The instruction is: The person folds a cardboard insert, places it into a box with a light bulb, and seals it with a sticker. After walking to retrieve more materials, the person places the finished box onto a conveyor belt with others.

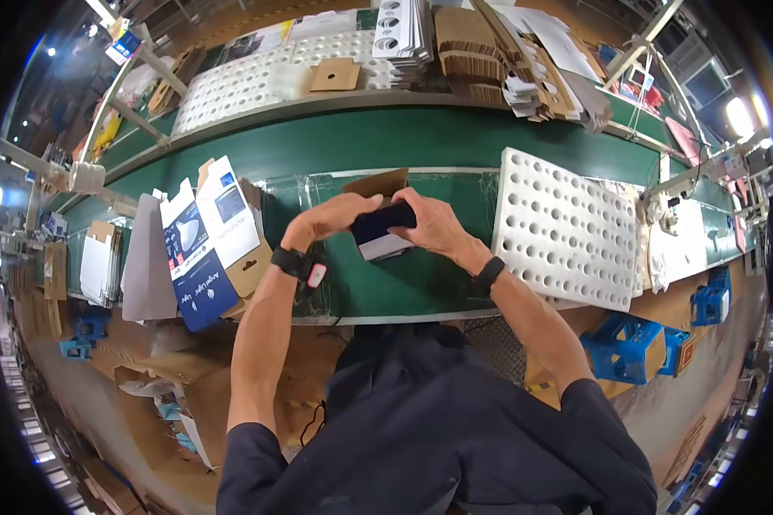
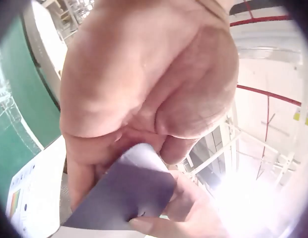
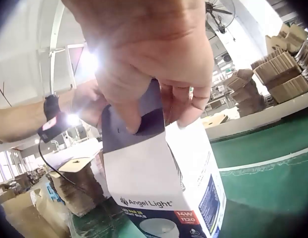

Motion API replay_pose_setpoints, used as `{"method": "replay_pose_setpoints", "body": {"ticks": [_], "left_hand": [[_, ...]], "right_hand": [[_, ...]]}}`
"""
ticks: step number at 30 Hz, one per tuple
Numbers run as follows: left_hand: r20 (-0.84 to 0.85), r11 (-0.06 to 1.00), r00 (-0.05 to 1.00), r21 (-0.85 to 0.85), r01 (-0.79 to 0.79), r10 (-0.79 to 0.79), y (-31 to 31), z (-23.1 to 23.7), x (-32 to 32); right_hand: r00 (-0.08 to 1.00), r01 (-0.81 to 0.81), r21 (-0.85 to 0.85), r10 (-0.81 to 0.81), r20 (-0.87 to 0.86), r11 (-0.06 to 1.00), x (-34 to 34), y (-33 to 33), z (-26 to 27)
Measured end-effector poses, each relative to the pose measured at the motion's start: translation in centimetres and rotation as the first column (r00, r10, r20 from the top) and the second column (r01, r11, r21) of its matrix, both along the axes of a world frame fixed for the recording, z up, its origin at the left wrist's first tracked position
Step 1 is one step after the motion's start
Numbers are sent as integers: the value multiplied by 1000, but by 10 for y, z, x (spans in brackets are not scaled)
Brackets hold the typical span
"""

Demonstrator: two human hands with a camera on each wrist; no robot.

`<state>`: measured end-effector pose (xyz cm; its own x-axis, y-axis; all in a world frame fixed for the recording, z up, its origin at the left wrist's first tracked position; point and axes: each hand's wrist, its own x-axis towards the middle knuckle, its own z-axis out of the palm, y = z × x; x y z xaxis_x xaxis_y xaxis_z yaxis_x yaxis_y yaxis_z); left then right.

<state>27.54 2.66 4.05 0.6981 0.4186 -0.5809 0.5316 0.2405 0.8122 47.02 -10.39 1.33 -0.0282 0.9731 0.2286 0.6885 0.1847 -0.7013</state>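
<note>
An Angel Light bulb box (image 3: 144, 173), white with dark blue parts, stands on the green table (image 1: 404, 296) in front of the person. My right hand (image 1: 438, 227) grips its top, the thumb pressed on the dark blue flap (image 3: 131, 129) and the fingers round the far side. At the box's left upper edge, my left hand (image 1: 339, 215) holds the same flap, its fingers partly hidden behind it in the left wrist view. A brown cardboard panel (image 1: 378, 183) rises behind both hands. The inside of the box is hidden.
Flat printed cartons (image 1: 202, 249) lean in a pile on the left. To the right lies a white foam tray (image 1: 567, 227) with rows of holes. Stacked brown cardboard inserts (image 1: 468, 47) sit on the back shelf. Blue stools (image 1: 624, 348) stand below the table's right side.
</note>
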Motion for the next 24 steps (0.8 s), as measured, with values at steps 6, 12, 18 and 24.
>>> {"method": "replay_pose_setpoints", "body": {"ticks": [6,12,18,24], "left_hand": [[49,968,972,-97,232,-228,27,-4,13],[80,913,939,-219,344,-334,41,-17,23],[-16,876,880,-105,470,-474,52,-54,27],[159,743,734,281,607,-660,34,-103,49]], "right_hand": [[992,106,36,-108,70,994,-9,-2,-2],[989,137,30,-139,51,990,-10,-3,-6],[986,165,161,-161,-37,973,-13,-14,-24],[972,85,157,-117,206,984,-13,-23,-33]]}}
